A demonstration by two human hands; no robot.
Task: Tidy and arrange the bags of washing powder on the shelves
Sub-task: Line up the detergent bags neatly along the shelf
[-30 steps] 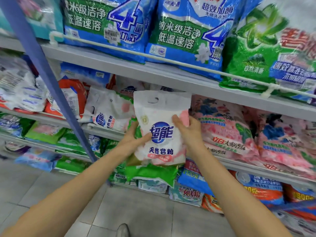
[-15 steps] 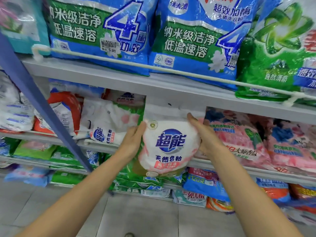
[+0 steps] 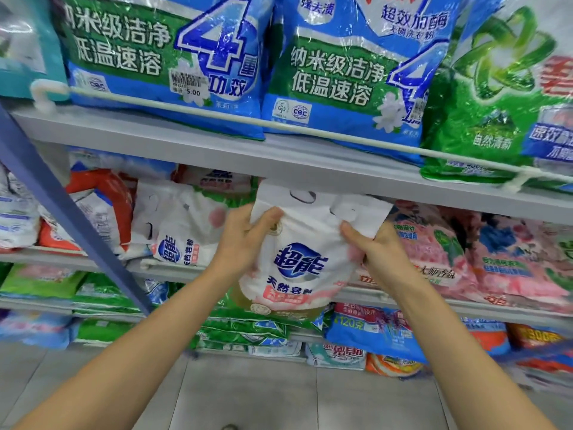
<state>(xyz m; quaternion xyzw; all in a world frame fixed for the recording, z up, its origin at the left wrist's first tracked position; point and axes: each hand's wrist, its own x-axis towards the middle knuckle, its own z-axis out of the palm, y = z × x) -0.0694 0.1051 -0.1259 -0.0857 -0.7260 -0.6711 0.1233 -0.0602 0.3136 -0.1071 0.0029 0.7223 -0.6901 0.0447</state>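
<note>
While left hand (image 3: 242, 240) grips the 10 o'clock edge of the white plastic washing-powder bag with blue logo (image 3: 299, 265), right hand (image 3: 381, 252) pinches its 2 o'clock corner. Bag upright at front of grey metal shelf (image 3: 183, 270); pink flowered bags (image 3: 440, 252) at 3 o'clock.

The white bag (image 3: 297, 265) reads 超能. The left blue bag (image 3: 130, 32) reads 纳米级洁净, 低温速溶 and 4, its price sticker (image 3: 189, 85) 5.00.

The white bag (image 3: 297, 262) is soft plastic film, creased, with a low sheen. Blue bags (image 3: 161, 57) at 12 o'clock are glossy plastic — glare streaks their wrinkles. The shelf (image 3: 217, 153) looks matt grey painted metal; floor (image 3: 248, 398) tiles — smooth, dull.
</note>
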